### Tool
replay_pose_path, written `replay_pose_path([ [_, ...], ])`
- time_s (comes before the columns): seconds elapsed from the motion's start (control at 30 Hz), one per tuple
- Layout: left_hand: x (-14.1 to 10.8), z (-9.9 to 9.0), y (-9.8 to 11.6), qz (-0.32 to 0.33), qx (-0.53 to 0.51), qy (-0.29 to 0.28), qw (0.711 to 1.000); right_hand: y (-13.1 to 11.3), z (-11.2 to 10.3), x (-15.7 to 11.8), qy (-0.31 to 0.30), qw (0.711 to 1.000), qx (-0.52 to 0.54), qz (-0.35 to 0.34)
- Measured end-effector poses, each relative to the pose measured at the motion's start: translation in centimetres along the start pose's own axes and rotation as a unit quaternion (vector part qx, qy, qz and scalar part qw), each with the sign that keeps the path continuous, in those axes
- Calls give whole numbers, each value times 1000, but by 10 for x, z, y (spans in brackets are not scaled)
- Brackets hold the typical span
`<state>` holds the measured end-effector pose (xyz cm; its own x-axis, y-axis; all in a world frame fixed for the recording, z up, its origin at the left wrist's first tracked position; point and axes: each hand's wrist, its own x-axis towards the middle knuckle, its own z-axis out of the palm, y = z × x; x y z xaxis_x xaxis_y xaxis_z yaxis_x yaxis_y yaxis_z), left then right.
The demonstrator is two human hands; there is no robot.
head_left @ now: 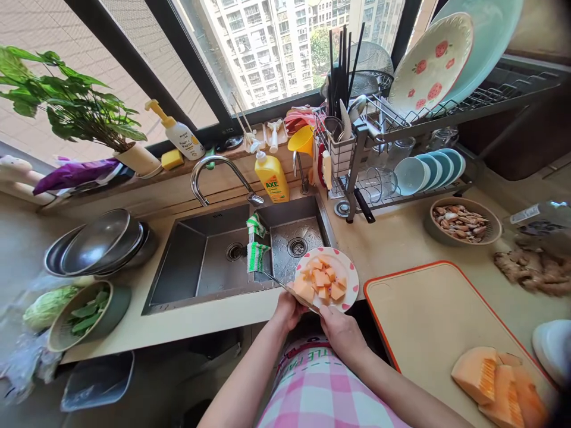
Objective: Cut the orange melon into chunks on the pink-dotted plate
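My right hand (pixel 342 331) is closed on the handle end of a knife (pixel 285 288), whose narrow blade points left across my left hand. My left hand (pixel 289 310) is curled at the plate's near left side, against a larger orange melon piece (pixel 304 290); its fingertips are partly hidden. Beneath and beyond lies a white plate (pixel 352 279) with pink hearts, holding several melon chunks (pixel 322 276). The plate sits at the sink's front right corner; what supports it is hidden.
Ahead is a double sink (pixel 178 261) with a green-striped cloth (pixel 256 255) over its divider. To the right lie a cutting board (pixel 414 309) and melon wedges (pixel 495 380). A dish rack (pixel 352 172) stands behind; pans (pixel 102 241) and a basin of leaves (pixel 87 315) are left.
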<state>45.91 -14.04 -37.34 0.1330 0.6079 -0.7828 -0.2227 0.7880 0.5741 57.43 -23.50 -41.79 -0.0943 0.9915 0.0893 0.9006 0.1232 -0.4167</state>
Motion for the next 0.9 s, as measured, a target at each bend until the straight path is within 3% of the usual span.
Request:
replay_pose_path([
  [0.4,11,-5,-8,35,14,48,998,-2,20,3,-36,998,35,32],
  [0.57,18,-2,-9,60,43,83,994,1,28,4,-38,993,99,43],
  [0.9,36,0,-17,91,110,111,983,17,32,5,9,982,182,45],
])
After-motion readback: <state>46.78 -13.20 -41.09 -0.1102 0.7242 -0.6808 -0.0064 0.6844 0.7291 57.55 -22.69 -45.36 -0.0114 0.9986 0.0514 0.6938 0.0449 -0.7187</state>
